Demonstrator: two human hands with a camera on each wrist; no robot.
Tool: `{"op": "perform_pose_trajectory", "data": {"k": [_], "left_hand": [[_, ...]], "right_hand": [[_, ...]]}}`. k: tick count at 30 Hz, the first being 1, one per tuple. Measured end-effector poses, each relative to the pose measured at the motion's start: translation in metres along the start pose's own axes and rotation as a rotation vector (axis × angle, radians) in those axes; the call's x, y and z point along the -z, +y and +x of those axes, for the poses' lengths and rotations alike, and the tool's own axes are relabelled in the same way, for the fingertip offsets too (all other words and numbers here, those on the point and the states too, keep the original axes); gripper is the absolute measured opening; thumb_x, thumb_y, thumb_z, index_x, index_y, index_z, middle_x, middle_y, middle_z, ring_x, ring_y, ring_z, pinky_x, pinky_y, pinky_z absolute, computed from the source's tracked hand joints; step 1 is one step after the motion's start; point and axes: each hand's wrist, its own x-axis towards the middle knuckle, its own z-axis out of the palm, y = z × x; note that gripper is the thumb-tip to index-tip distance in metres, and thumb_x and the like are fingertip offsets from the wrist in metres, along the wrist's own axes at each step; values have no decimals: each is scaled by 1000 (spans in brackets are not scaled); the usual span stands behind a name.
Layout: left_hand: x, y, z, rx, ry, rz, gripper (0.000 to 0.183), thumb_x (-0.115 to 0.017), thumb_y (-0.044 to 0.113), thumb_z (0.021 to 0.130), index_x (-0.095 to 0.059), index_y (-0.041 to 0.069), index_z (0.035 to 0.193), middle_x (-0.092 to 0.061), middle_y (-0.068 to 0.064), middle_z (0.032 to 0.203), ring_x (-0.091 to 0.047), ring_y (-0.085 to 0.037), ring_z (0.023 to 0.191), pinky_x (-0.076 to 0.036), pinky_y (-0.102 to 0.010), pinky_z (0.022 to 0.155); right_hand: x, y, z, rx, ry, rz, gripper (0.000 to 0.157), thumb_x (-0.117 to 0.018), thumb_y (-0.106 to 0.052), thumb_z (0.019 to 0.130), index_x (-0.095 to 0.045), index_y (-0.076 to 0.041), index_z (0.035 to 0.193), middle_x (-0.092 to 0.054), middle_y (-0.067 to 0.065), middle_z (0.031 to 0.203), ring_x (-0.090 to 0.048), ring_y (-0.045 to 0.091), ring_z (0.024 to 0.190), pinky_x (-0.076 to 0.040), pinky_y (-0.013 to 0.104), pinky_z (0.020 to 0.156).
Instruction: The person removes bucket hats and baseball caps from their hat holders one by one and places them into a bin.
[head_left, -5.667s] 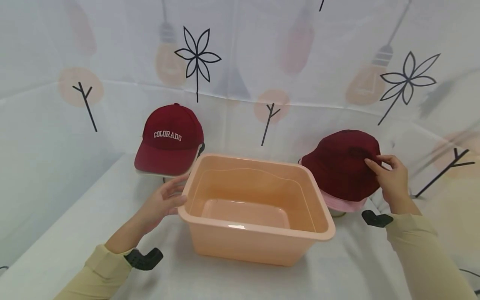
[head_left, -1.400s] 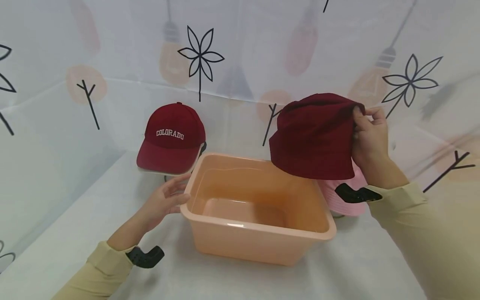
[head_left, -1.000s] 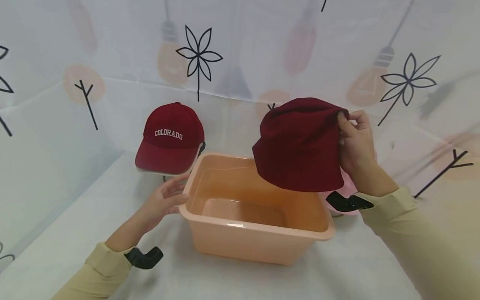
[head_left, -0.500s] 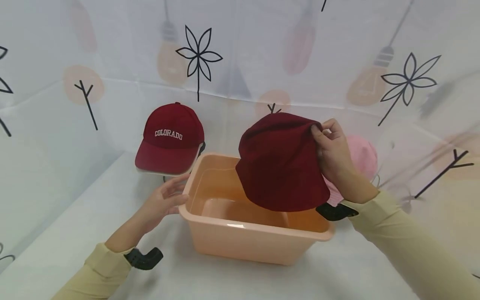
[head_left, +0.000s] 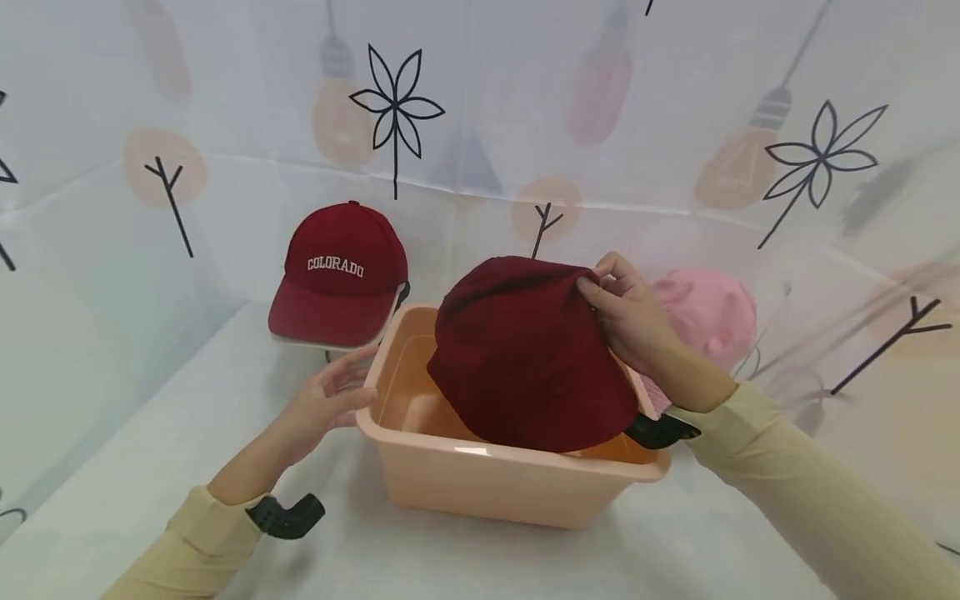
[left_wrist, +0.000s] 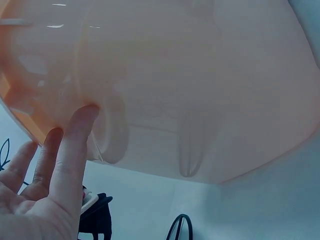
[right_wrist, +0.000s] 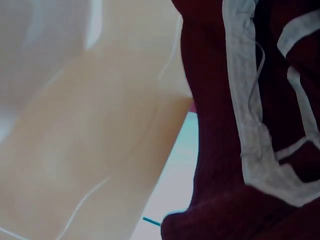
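A dark red bucket hat [head_left: 525, 358] hangs over the peach plastic basin [head_left: 480, 487] in the head view, its brim covering much of the opening. My right hand [head_left: 633, 321] pinches the hat's crown between thumb and fingers. In the right wrist view the hat's underside shows, with a pale inner band [right_wrist: 245, 100], beside the basin wall [right_wrist: 100, 125]. My left hand [head_left: 326, 408] rests against the basin's left side with its fingers extended. The left wrist view shows those fingertips [left_wrist: 86, 112] touching the basin's outer wall [left_wrist: 150, 100].
A red baseball cap [head_left: 337, 279] lettered COLORADO sits on a stand behind the basin at left. Behind my right hand stands a pink hat [head_left: 708, 312] on another stand. White cloth covers the table [head_left: 330, 558], and a printed curtain [head_left: 480, 100] hangs at the back.
My right hand has lifted the bucket hat off the pink hat at right, carried it left, and lowered it over the basin. The pink hat is now uncovered. My left hand stays at the basin.
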Motion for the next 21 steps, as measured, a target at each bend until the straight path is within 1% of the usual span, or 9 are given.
{"op": "perform_pose_trajectory", "data": {"k": [3,7,8,10,12,17,21], "left_hand": [[0,-1,1,4,-4,-5,67,-62,22,88,-29,13,146,-39,-22,138,-45,-37,120,-50,-44,84],[1,-2,3,-1,0,2,67,-62,21,89,-28,13,146,-39,-22,139,-44,-38,121,-50,-44,84],[1,-2,3,-5,0,6,67,-61,22,89,-28,13,146,-38,-22,139,-44,-38,121,-50,-45,84],[1,-2,3,-4,3,11,67,-62,22,89,-28,13,146,-38,-22,139,-43,-39,121,-50,-45,84],[0,-2,3,0,7,14,68,-62,22,89,-28,13,146,-38,-23,139,-43,-39,122,-50,-45,84],[0,0,2,3,7,13,67,-62,22,88,-28,13,146,-38,-23,139,-43,-39,122,-50,-46,84],[-1,2,0,6,5,13,67,-61,21,89,-28,13,146,-38,-23,139,-44,-39,121,-50,-45,85]], "right_hand": [[2,2,-3,-26,-118,-29,18,-49,-3,95,-47,-19,86,-61,0,92,-57,12,78,-46,24,63],[6,5,-7,-88,-297,-98,16,-42,-4,98,-44,-19,94,-59,1,101,-57,14,84,-48,26,67],[6,6,-7,-115,-330,-114,15,-41,-5,99,-43,-19,96,-58,1,102,-57,14,85,-48,26,68],[6,7,-9,-171,-373,-137,12,-40,-7,100,-41,-19,99,-55,2,98,-56,14,84,-48,26,67],[4,7,-9,-221,-383,-162,11,-40,-10,100,-39,-20,101,-54,2,97,-56,14,83,-48,27,66],[3,10,-5,-282,-366,-242,11,-40,-9,100,-39,-20,102,-53,5,97,-56,16,83,-48,28,68],[1,13,1,-343,-370,-320,10,-41,-9,100,-37,-19,102,-52,9,100,-56,19,83,-47,30,68]]}}
